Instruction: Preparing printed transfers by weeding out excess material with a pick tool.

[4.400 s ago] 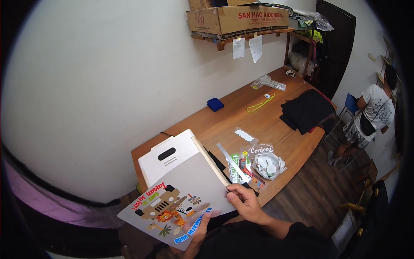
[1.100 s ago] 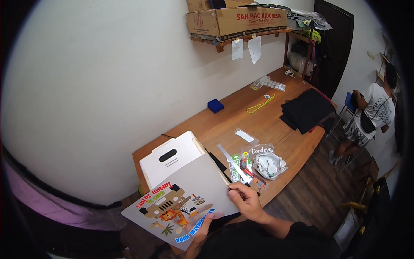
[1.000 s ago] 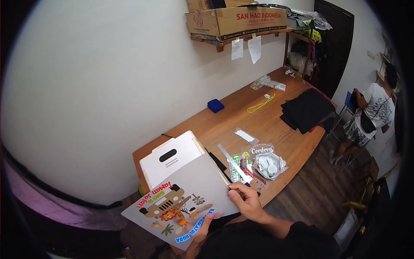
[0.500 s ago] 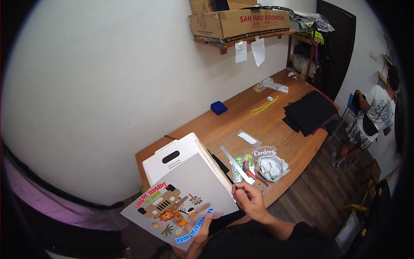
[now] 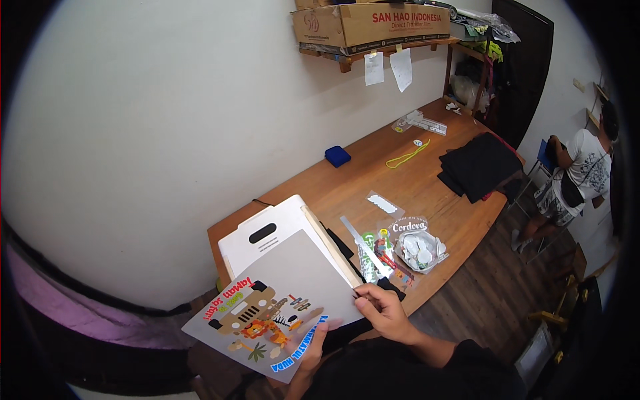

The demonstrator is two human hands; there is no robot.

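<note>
Both hands hold 1 printed grey sheet (image 5: 280,300) over the near table (image 5: 400,193) edge. Left hand (image 5: 312,347) fingers pinch its lower edge; right hand (image 5: 385,312) fingers clamp its right corner. White board (image 5: 267,230) lies beneath. Clear packets (image 5: 417,247), blue pad (image 5: 337,156), black cloth (image 5: 481,167) sit beyond; seated person (image 5: 577,180) far right.

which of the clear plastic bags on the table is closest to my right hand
The long clear bag of colourful pieces, just above the right hand; the round-filled bag and the far one lie farther off.
</note>
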